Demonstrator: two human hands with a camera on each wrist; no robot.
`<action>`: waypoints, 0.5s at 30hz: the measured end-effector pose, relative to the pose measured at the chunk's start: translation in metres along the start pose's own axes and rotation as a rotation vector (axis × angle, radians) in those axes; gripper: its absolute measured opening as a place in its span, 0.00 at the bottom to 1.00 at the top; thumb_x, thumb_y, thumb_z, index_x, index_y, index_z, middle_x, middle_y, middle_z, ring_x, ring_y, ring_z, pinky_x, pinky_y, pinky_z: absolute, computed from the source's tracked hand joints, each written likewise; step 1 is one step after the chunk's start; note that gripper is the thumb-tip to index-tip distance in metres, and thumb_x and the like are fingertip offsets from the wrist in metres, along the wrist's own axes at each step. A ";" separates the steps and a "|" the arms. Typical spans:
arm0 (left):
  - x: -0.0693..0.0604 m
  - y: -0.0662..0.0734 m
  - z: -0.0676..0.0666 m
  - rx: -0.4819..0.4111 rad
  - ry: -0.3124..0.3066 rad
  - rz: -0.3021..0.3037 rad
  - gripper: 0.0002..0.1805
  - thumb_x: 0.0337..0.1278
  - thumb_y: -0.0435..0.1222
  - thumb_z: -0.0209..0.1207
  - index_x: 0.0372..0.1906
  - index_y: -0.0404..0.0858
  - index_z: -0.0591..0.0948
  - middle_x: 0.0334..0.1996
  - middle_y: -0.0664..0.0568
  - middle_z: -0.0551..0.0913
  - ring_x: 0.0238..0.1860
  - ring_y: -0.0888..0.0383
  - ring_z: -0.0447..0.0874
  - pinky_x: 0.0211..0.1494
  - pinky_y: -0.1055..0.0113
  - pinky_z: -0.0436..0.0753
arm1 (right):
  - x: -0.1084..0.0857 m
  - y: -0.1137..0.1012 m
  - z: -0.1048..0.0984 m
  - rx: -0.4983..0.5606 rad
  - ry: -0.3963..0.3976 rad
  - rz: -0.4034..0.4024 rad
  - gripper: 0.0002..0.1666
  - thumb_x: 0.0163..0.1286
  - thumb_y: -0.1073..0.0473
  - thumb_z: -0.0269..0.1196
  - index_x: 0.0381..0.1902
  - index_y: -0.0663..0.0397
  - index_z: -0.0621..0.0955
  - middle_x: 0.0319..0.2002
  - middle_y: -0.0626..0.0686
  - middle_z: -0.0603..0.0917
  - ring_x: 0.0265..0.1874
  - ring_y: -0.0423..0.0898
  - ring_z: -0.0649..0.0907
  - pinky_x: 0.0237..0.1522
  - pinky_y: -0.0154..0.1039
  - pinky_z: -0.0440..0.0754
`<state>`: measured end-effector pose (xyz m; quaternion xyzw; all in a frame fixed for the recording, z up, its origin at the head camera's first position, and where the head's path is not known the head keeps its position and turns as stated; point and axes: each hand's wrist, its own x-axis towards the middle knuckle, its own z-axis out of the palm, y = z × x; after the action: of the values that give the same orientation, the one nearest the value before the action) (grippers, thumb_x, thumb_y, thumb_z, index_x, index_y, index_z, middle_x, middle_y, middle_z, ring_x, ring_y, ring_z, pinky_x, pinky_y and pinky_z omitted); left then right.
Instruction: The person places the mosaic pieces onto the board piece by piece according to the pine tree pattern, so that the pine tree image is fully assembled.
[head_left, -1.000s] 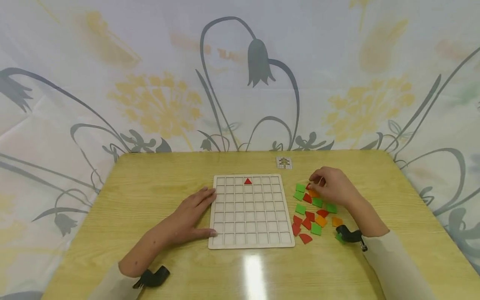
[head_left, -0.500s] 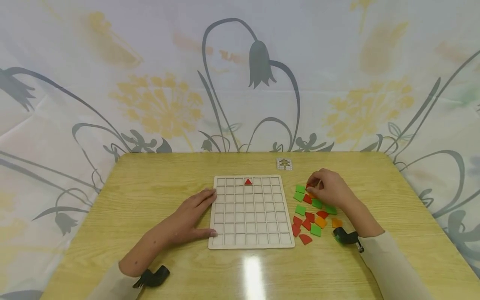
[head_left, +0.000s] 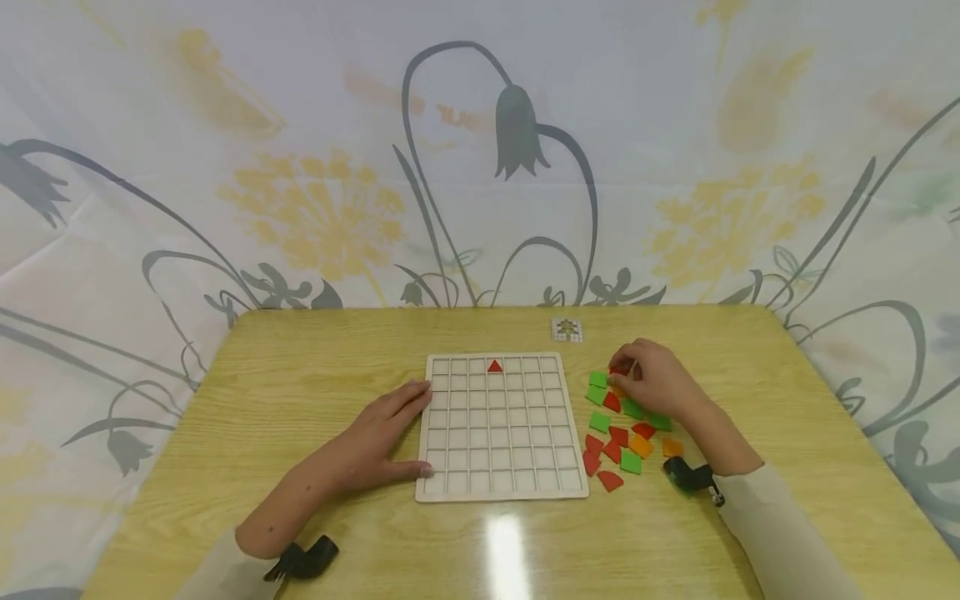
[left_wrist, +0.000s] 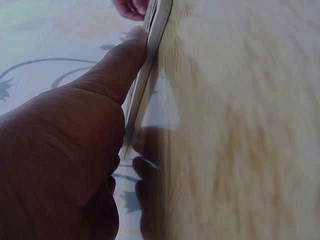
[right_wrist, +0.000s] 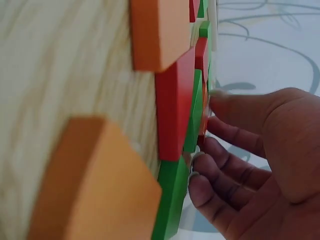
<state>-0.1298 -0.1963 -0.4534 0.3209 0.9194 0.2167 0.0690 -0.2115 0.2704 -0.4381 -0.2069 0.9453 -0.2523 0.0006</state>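
Note:
The left hand (head_left: 375,437) rests at the left side of a pale gridded board (head_left: 499,437), its thumb and fingers touching the edge. In the left wrist view, the thumb (left_wrist: 120,65) lies extended along the board's rim. To the right, the right hand (head_left: 654,379) is over loose coloured tiles, thumb and fingers bent around a red tile (head_left: 614,372), which they partly hide. In the right wrist view, the fingertips (right_wrist: 201,162) reach down beside the tiles. A red triangle tile (head_left: 495,367) sits in the board's top row.
Several green (head_left: 599,422), red (head_left: 611,481) and orange tiles (head_left: 672,448) lie scattered right of the board. A small patterned card (head_left: 567,330) lies behind it, toward the far edge of the wooden table (head_left: 337,342). A flower-printed cloth (head_left: 300,125) hangs beyond.
The right hand has shifted slightly left and toward the person, its fingertips closing around the red tile. The left hand and board stay in place; the view has tilted a little.

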 end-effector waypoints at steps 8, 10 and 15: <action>0.000 0.000 0.000 0.003 -0.001 -0.008 0.58 0.65 0.62 0.67 0.86 0.35 0.55 0.86 0.44 0.51 0.85 0.41 0.50 0.82 0.40 0.59 | 0.000 0.000 0.000 0.019 -0.008 0.005 0.04 0.76 0.64 0.67 0.44 0.59 0.88 0.38 0.53 0.83 0.31 0.44 0.78 0.36 0.43 0.80; 0.000 0.001 0.000 0.005 0.001 -0.008 0.58 0.65 0.62 0.67 0.86 0.35 0.55 0.86 0.44 0.51 0.85 0.41 0.50 0.82 0.40 0.59 | 0.001 0.001 0.000 0.015 -0.008 0.002 0.04 0.74 0.64 0.69 0.43 0.59 0.87 0.37 0.53 0.83 0.30 0.43 0.77 0.36 0.42 0.80; 0.000 0.001 0.000 0.017 0.007 -0.002 0.58 0.65 0.62 0.67 0.86 0.35 0.55 0.86 0.44 0.51 0.84 0.41 0.51 0.82 0.40 0.60 | 0.000 0.000 -0.002 0.032 -0.017 0.001 0.06 0.70 0.67 0.70 0.44 0.62 0.87 0.36 0.53 0.81 0.30 0.44 0.78 0.36 0.42 0.80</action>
<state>-0.1292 -0.1955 -0.4531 0.3196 0.9218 0.2100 0.0631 -0.2120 0.2715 -0.4362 -0.2084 0.9412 -0.2658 0.0121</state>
